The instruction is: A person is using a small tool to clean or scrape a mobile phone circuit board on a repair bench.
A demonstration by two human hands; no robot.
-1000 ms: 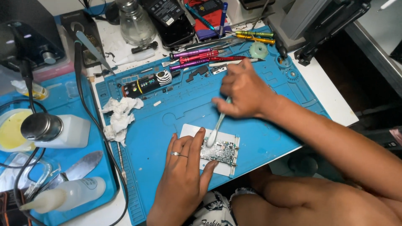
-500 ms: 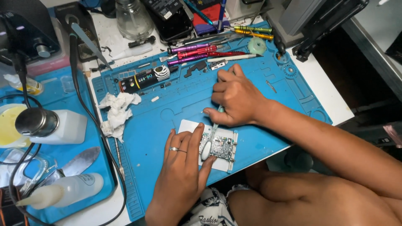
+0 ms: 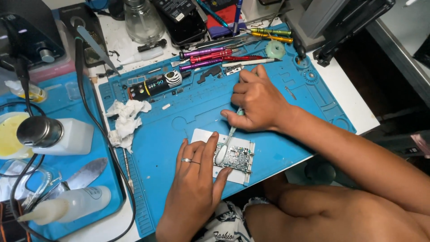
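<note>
Fingers point(image 3: 234, 115) of your right hand point(image 3: 257, 101) pinch the brush point(image 3: 225, 143), head on the circuit board point(image 3: 234, 157) on the blue mat point(image 3: 179, 121); left hand point(image 3: 195, 179) pins it flat. Scrubbing hard could knock small parts loose.

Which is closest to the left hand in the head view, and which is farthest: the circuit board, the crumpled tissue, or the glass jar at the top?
Measured from the left hand:
1. Circuit board: under its fingertips, just to their right.
2. Crumpled tissue: up and to the left on the blue mat.
3. Glass jar: at the table's far edge, top of view.
</note>
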